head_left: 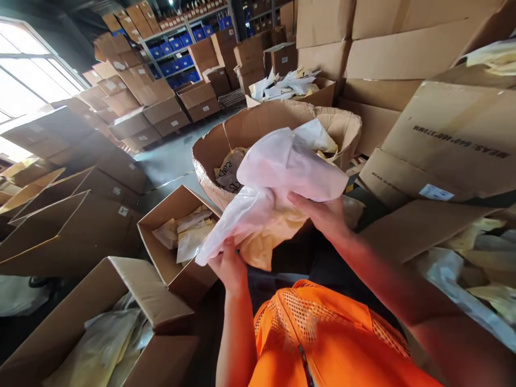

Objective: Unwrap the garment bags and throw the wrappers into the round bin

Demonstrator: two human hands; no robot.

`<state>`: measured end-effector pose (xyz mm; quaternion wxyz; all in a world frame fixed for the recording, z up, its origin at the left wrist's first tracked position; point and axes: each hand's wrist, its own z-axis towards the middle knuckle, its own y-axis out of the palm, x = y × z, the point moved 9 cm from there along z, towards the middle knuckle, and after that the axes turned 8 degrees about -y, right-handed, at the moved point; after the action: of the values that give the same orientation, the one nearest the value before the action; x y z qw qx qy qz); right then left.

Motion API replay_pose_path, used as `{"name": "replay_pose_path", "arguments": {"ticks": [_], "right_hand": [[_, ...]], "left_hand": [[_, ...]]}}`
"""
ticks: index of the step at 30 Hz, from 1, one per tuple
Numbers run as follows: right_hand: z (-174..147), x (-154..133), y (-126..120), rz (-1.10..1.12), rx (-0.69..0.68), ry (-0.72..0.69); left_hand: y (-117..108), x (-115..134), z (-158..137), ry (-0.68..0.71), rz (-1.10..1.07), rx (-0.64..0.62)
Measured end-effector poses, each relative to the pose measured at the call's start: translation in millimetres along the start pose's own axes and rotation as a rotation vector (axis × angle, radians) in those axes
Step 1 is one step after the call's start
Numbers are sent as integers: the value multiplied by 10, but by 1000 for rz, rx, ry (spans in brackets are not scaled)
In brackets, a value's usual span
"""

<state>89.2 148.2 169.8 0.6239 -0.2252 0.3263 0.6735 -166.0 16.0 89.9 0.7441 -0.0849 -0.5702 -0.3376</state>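
Note:
Between my two hands is a crumpled white plastic bag (290, 161), spread out in front of my orange vest. My left hand (230, 266) pinches its lower left corner. The fingers of my right hand (318, 212) are closed round its right side, with the thumb on top. Yellowish paper (262, 242) hangs beneath the bag; whether it is joined to the bag I cannot tell. Just beyond stands a large round-sided cardboard box (278, 113) with more bags inside, partly hidden by the white bag.
Open cartons with bags stand close by: a small carton (161, 258), one at lower left (169, 312) and one at right (387, 231). Tall stacked boxes (451, 134) rise on the right. Shelves with blue bins (173, 64) are at the back.

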Motion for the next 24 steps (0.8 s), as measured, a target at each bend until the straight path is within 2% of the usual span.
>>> {"name": "replay_pose_path", "arguments": {"ticks": [3, 5, 8, 10, 12, 14, 16, 20, 24], "right_hand": [[-217, 71, -376, 27, -63, 113], [-274, 144, -495, 59, -226, 192], [-401, 220, -431, 14, -563, 280], [-469, 291, -375, -121, -668, 324], [-443, 353, -380, -275, -611, 333], [-375, 387, -392, -362, -516, 318], [-318, 438, -349, -350, -496, 329], [-244, 606, -184, -173, -557, 469], [-227, 789, -47, 28, -513, 656]], "left_hand": [[-416, 167, -106, 109, 93, 91], [-537, 326, -222, 244, 160, 68], [-488, 484, -360, 376, 173, -47], [-403, 486, -371, 373, 191, -117], [-421, 372, -288, 266, 265, -78], [-575, 154, -160, 60, 307, 49], [-696, -122, -67, -187, 273, 103], [-651, -515, -44, -570, 184, 6], [-588, -591, -98, -719, 257, -23]]}}
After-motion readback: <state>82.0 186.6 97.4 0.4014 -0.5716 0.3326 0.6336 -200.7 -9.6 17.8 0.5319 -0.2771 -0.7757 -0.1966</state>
